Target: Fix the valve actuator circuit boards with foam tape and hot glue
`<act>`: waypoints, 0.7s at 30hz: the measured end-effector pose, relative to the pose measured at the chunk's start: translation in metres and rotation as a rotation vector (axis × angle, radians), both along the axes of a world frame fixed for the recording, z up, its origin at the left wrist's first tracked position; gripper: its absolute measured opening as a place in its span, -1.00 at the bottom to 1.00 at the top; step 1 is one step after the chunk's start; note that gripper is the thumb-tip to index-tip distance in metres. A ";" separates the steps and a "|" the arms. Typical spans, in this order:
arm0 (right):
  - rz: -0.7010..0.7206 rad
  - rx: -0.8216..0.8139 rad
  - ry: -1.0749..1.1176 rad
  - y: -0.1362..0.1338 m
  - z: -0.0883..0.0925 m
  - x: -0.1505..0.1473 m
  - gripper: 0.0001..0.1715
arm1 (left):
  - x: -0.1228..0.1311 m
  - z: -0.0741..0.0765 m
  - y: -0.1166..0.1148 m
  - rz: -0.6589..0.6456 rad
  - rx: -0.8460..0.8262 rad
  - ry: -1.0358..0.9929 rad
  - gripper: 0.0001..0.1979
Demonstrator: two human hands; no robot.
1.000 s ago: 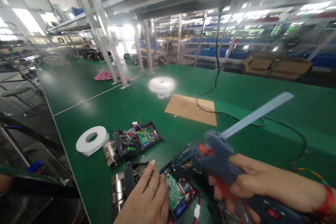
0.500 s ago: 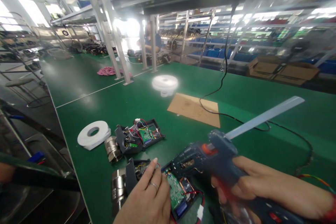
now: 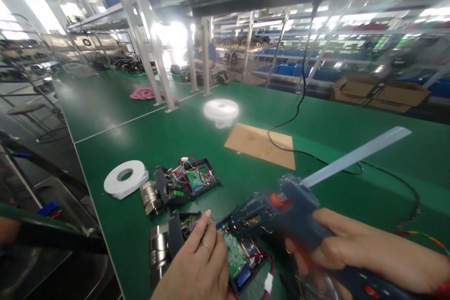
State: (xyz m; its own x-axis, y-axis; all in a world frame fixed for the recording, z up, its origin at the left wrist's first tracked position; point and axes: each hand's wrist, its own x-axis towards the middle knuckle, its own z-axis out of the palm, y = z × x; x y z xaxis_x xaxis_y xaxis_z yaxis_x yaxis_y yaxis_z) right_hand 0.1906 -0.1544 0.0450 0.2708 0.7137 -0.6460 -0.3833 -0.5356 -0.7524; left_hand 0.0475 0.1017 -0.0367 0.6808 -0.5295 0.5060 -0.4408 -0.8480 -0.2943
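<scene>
Tape roll [image 3: 113, 184] lay at ten o'clock; left grip [image 3: 202, 260], closure indeterminable, obstructed housing [image 3: 174, 232]. Right grip [image 3: 335, 246] clamped glue gun [image 3: 298, 211], axis two-to-eight, nozzle [image 3: 236, 224] eightward.

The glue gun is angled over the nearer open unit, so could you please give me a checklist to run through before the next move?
1. Right hand gripping the glue gun: ok, wrapped around its handle.
2. Glue stick loaded: ok, a long length sticks out of the gun's back.
3. Left hand on the nearer unit: ok, it rests over it.
4. Left fingers away from the gun's tip: arguably not ok, they look close.
5. Tip touching the green board: cannot tell, too dark there.
6. Black cable off the nearer unit: ok, it crosses the cardboard.
</scene>
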 end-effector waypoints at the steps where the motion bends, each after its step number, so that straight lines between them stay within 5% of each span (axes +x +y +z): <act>1: 0.000 0.004 0.000 0.000 0.000 0.000 -0.64 | 0.000 0.000 0.000 -0.001 -0.002 0.002 -0.73; 21: -0.012 -0.074 -0.058 0.007 0.015 -0.005 -0.69 | 0.000 0.003 -0.001 0.001 -0.008 0.026 -0.68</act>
State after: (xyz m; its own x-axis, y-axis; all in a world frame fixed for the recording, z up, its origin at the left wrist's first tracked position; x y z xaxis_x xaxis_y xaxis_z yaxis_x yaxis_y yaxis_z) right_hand 0.1859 -0.1473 0.0602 0.3173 0.6609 -0.6801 -0.3470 -0.5865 -0.7319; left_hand 0.0475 0.1011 -0.0339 0.6945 -0.5247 0.4923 -0.4471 -0.8508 -0.2760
